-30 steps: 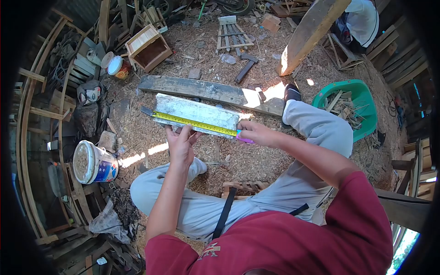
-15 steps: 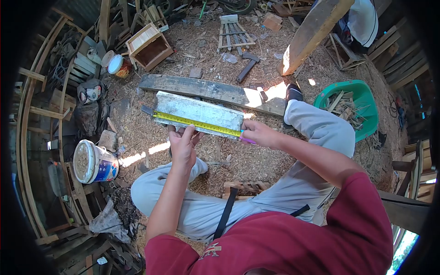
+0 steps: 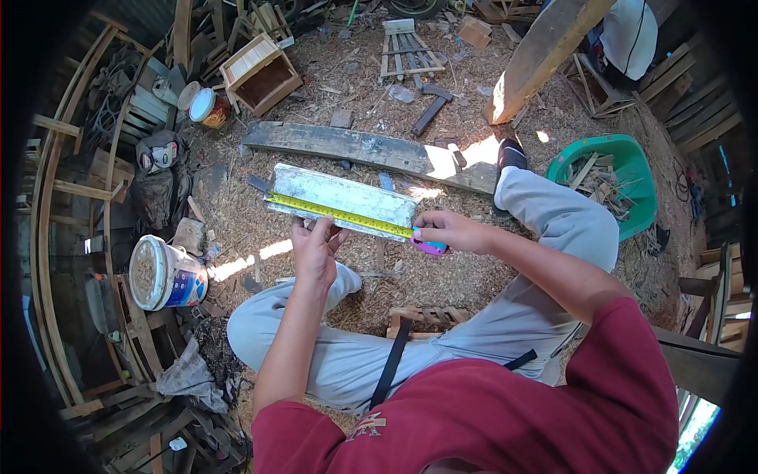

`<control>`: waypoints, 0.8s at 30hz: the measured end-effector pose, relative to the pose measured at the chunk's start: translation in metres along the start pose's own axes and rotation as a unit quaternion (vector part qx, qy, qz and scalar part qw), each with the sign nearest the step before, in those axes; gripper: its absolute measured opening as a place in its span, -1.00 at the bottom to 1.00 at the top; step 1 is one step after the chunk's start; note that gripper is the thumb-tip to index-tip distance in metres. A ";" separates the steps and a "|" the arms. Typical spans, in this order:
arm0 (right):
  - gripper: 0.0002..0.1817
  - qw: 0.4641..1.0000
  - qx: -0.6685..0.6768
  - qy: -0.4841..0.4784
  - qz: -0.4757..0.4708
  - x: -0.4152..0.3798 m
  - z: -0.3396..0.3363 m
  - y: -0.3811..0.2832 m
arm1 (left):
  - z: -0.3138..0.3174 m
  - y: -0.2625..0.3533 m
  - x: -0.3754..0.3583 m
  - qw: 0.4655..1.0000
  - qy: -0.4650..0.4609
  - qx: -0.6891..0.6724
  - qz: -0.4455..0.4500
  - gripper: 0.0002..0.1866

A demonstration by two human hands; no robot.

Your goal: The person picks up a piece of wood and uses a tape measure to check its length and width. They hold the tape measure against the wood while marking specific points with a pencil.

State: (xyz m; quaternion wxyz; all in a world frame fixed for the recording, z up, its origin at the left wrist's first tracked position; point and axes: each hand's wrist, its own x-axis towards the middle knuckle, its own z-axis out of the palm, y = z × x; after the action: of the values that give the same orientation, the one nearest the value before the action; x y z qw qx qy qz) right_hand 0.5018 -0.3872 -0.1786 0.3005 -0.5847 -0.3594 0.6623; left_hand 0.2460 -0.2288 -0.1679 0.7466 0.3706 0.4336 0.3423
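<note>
A whitish, worn wooden board (image 3: 347, 189) hangs in front of me, tilted slightly down to the right. My left hand (image 3: 316, 251) grips its near edge from below, thumb and fingers at the yellow blade. Along that edge lies the extended blade of a tape measure (image 3: 365, 222), reaching from the board's left end to its right end. My right hand (image 3: 456, 231) is closed on the pink and blue tape case (image 3: 430, 246) at the right corner. A small dark grey piece (image 3: 258, 184) juts out past the left end.
Beyond the board, a long weathered beam (image 3: 371, 152) lies on the shavings-covered ground, with a hammer (image 3: 432, 110) farther off. A green tub (image 3: 646, 193) of wood scraps stands right, a white bucket (image 3: 144, 272) left. A wooden post (image 3: 545, 59) leans at the back right.
My right hand has shifted slightly, and more of the pink and blue tape case shows under it. The board stays in my left hand with the blade along it. The view has moved a little.
</note>
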 end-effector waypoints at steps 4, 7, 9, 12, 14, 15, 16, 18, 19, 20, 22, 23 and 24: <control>-0.44 1.000 -0.003 -0.016 -0.012 -0.001 0.001 -0.001 | -0.003 -0.001 0.000 1.000 0.013 -0.002 -0.003 -0.46; -0.43 0.999 -0.039 -0.013 -0.026 -0.001 0.002 0.000 | -0.003 0.000 -0.001 1.000 0.019 -0.004 0.000 -0.46; -0.46 0.997 -0.068 -0.012 -0.043 0.003 0.003 0.005 | -0.004 0.000 -0.002 1.000 0.027 0.005 -0.003 -0.47; -0.48 1.000 0.006 -0.015 0.002 0.007 0.004 0.007 | -0.005 -0.001 -0.003 1.000 0.024 0.013 -0.003 -0.47; -0.47 0.996 0.077 -0.040 0.031 0.006 0.001 0.002 | -0.005 0.000 -0.004 1.000 0.025 0.012 -0.002 -0.47; -0.46 0.991 0.111 -0.053 0.046 0.005 0.000 -0.001 | -0.005 0.001 -0.004 1.000 0.025 0.011 -0.002 -0.47; -0.46 0.990 0.119 -0.050 0.050 0.005 0.000 -0.002 | -0.005 0.001 -0.004 1.000 0.027 0.006 -0.001 -0.46; -0.47 0.988 0.133 -0.044 0.058 0.005 0.001 -0.003 | -0.006 0.001 -0.005 1.000 0.030 -0.004 0.002 -0.45; -0.48 0.994 0.089 -0.044 0.048 0.004 0.001 -0.003 | -0.006 0.001 -0.005 1.000 0.027 -0.005 0.006 -0.44; -0.49 0.997 0.044 -0.043 0.039 0.003 0.001 -0.003 | -0.006 0.001 -0.005 1.000 0.025 -0.005 0.010 -0.44; -0.51 0.999 -0.007 -0.045 0.027 0.002 0.002 -0.002 | -0.007 0.000 -0.006 1.000 0.022 -0.005 0.011 -0.43; -0.52 0.998 -0.016 -0.048 0.023 0.002 0.004 -0.002 | -0.007 -0.001 -0.006 1.000 0.021 -0.005 0.009 -0.43; -0.53 0.998 -0.023 -0.051 0.019 0.002 0.005 -0.002 | -0.008 -0.002 -0.006 1.000 0.019 -0.004 0.007 -0.43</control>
State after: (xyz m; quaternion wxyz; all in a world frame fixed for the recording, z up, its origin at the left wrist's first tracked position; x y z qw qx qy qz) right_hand 0.4967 -0.3849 -0.1783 0.2554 -0.5638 -0.3783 0.6883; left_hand 0.2370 -0.2330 -0.1697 0.7374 0.3642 0.4437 0.3561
